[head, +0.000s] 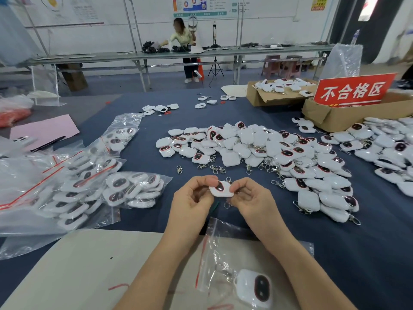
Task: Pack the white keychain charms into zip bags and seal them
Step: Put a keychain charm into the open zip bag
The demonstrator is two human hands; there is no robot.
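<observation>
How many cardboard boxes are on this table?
2. One box at the far right holds charms; the other box, nearer, holds a red sign. More may lie out of view.

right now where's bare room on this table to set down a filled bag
Bare beige board left of the left forearm; blue cloth between the right forearm and the charm pile; a strip between the filled bags and that pile. Crowded: centre-right pile, left bags.

Bare hands, bare forearms
The left hand [191, 199] and right hand [251, 198] are uncovered, and both forearms are bare from wrist to the lower edge of view; the fingers are slender.
</observation>
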